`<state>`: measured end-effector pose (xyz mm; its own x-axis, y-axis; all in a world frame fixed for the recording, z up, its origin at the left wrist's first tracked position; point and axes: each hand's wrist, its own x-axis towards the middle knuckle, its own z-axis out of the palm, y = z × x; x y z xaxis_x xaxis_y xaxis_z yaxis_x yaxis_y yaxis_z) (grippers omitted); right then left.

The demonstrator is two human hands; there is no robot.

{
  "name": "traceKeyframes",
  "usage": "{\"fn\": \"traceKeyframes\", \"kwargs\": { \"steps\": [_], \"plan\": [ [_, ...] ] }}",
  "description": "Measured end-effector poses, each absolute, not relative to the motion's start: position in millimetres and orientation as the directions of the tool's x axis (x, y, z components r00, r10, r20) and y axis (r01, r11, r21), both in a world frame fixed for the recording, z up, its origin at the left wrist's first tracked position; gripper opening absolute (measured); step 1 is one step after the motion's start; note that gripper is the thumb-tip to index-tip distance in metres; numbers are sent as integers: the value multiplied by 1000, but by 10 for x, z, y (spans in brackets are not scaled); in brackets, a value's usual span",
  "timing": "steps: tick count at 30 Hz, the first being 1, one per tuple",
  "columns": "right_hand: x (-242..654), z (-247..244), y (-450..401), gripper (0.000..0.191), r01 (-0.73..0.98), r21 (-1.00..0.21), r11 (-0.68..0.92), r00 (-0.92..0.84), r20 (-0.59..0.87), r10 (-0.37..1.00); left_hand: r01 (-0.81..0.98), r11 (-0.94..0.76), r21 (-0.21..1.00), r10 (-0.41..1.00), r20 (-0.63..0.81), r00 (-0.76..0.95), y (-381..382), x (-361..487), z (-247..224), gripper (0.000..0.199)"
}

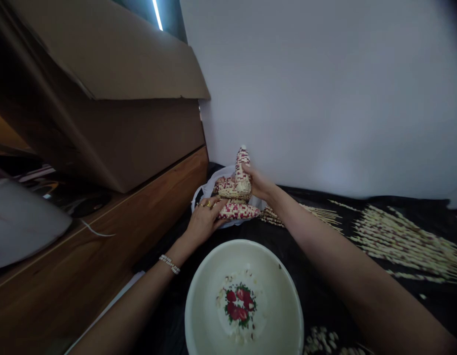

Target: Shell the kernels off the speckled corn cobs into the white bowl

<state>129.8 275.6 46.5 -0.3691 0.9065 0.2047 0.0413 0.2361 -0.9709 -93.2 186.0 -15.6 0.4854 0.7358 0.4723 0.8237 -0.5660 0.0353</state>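
A white plastic bag (201, 193) holds several red-and-cream speckled corn cobs (239, 211). My right hand (258, 182) is wrapped round one upright corn cob (242, 160) at the bag's right side. At the bag's left edge my left hand (205, 217), with a ring and a beaded bracelet, has its fingers on the end of a cob lying across the front; whether it grips that cob is unclear. Nearer to me stands a pale round bowl (199, 305) with a strawberry print inside and a few loose kernels on its bottom.
Skewered kernel strands (402, 241) lie on black sheeting (335, 286) to the right. Loose kernels (321, 340) sit beside the bowl. A cardboard box (139, 133) rests on a wooden ledge (147, 212) at left. A white wall (324, 98) rises behind.
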Motion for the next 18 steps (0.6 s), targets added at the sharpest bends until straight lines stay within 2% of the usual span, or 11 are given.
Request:
{"fn": "traceKeyframes", "kwargs": {
  "steps": [3, 6, 10, 18],
  "plan": [
    [1406, 480, 2803, 32, 252, -927, 277, -287, 202, 937, 824, -564, 52, 727, 503, 466, 1850, -919, -169, 55],
    [1458, 468, 2748, 35, 312, -910, 273, -354, 155, 922, 822, -567, 49, 708, 539, 457, 1848, -906, -190, 55],
    [1413, 437, 2556, 22, 263, -940, 217, -479, 68, 875, 810, -585, 39, 707, 513, 486, 1853, -917, -203, 53],
    [1442, 634, 2361, 40, 74, -997, 36, -563, -12, 826, 835, -550, 18, 758, 430, 491, 1875, -949, -126, 56]
  ]
}}
